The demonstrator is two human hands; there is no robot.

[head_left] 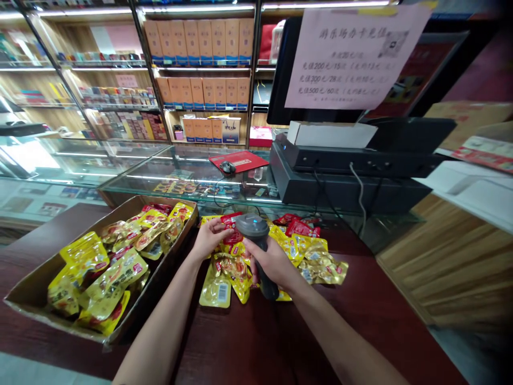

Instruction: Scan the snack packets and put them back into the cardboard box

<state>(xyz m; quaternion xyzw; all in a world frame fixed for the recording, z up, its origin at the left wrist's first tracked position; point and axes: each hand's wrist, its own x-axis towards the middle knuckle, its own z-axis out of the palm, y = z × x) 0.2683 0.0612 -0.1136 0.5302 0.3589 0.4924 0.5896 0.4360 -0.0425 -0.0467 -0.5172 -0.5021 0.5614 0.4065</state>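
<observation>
My right hand (272,262) is wrapped round the handle of a dark grey barcode scanner (253,227), whose head points away from me with a small blue light on top. Just left of the scanner head, my left hand (212,238) grips a red snack packet (232,230) by its left side. Part of that packet is hidden behind the scanner. Under and around both hands lies a spread of yellow and gold snack packets (230,267). One yellow packet (215,289) at the near left lies with a white barcode label up. More red packets (302,228) lie behind to the right.
An open cardboard box (116,338) of similar packets stands on the dark table at left. Behind is a glass display counter (176,171) with a mouse (227,167) on a red mat. A monitor with a paper sign (340,64) rises above a black cash drawer (340,187) at right.
</observation>
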